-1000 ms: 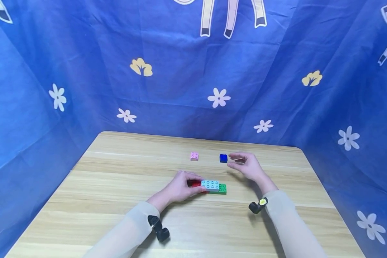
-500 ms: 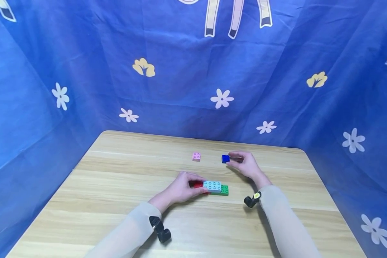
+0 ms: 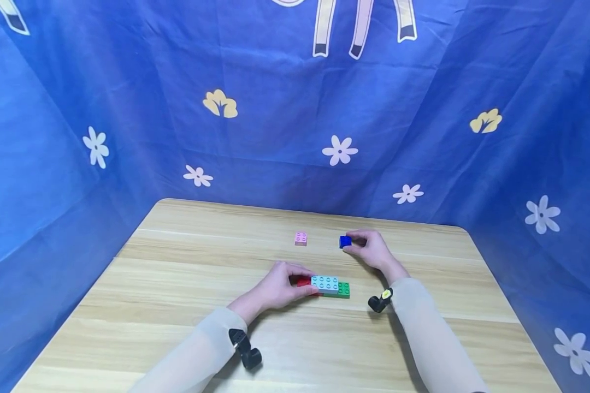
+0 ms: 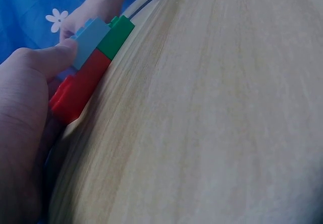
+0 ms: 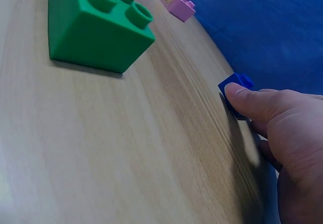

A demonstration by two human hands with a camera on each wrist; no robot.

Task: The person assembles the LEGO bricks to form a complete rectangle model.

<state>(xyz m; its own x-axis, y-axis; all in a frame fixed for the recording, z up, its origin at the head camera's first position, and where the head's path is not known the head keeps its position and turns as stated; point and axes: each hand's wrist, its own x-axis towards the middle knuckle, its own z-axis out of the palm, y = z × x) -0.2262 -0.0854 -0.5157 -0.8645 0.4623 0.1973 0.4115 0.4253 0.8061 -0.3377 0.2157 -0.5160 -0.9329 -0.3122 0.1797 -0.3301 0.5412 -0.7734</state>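
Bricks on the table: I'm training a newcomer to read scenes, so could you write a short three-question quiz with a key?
1. True or false: the light-blue brick sits on top of both the red brick and the green brick.
2. Which one does the right hand touch? A) red brick B) blue brick C) green brick
3. Fill in: the lone brick that neither the right hand nor the left hand touches is the ____.

Key: 1. True. 2. B. 3. Pink brick.

Pale sleeves (image 3: 194,349), black wrist cameras (image 3: 249,357), yellow marking (image 3: 386,293)
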